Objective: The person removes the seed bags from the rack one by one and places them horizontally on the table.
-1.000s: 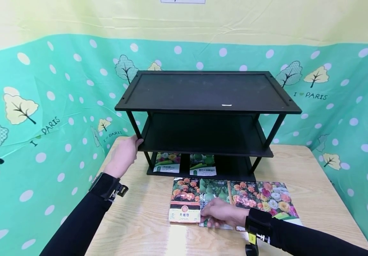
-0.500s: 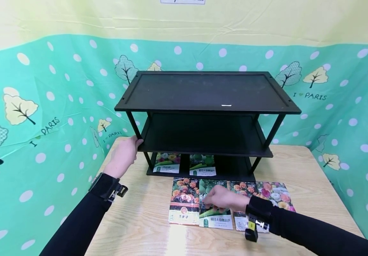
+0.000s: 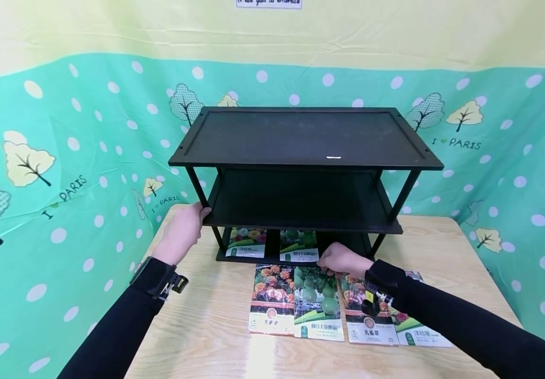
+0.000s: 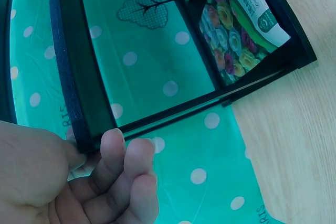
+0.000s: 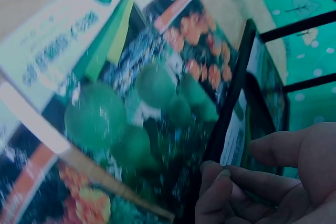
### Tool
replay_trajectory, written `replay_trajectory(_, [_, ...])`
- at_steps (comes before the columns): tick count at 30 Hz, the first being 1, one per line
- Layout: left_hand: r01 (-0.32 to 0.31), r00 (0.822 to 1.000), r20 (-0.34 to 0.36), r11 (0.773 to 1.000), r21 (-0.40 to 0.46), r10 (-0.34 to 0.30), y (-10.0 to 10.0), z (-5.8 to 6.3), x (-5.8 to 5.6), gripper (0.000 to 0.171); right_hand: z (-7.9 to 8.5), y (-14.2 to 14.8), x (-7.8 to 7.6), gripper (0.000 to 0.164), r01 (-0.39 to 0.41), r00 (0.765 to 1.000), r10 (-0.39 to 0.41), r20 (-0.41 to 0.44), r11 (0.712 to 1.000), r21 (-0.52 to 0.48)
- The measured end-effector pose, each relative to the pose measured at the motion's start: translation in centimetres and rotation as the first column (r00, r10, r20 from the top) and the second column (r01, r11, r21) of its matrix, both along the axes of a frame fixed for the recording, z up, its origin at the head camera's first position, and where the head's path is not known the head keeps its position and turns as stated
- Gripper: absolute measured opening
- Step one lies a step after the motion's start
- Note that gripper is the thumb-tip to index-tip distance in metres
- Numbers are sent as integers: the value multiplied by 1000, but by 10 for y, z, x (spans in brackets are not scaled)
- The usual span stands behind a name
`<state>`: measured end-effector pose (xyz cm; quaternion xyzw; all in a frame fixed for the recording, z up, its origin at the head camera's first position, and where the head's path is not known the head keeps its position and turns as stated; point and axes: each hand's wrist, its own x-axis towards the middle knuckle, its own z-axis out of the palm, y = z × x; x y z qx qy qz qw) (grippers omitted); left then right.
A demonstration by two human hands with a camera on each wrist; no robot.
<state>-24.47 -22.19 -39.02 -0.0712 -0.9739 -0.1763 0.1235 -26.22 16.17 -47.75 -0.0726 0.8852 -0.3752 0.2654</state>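
Observation:
My left hand (image 3: 182,234) grips the left front corner of the middle tier of a black three-tier shelf (image 3: 305,137). In the left wrist view, its thumb and index finger pinch that tier's edge. My right hand (image 3: 343,259) is at the bottom tier's front edge, fingers loosely bent, thumb apart from the fingertips. Beside those fingertips lies a gourd seed packet (image 3: 299,257) on the bottom tier; whether they touch it I cannot tell. A flower seed packet (image 3: 246,250) lies to its left. On the table, another gourd seed packet (image 3: 318,310) lies in front of the shelf.
A marigold seed packet (image 3: 272,302) lies left of the table's gourd packet. To its right are another marigold packet (image 3: 372,329) and a rose-pictured packet (image 3: 421,336), partly under my right forearm. A green dotted curtain (image 3: 87,210) surrounds the wooden table (image 3: 196,326).
My right hand has moved up and away from the gourd packet on the table to the bottom tier's front edge, uncovering that packet. My left hand keeps its grip on the shelf.

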Motion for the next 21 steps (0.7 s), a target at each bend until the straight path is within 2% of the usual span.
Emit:
replay_trajectory(5, [24,999,-26,998,-51,-25,-1,1,3,18,-7,1,-9,27,29,999,-28,-29,999,45])
replay_trajectory(10, [41,998,-33,995,-92,-44,-3,1,3,9,-14,0,-16,25,71,997,-70,-44,997,28])
replay_trajectory(14, [54,998,-36,991,-121,-59,-3,1,3,8,-17,-1,-21,23,73,996,-72,-48,997,14])
replay_trajectory(21, [22,1000,-13,999,-47,-23,-2,0,1,17,-21,-4,-25,20,75,996,-77,-54,997,-28])
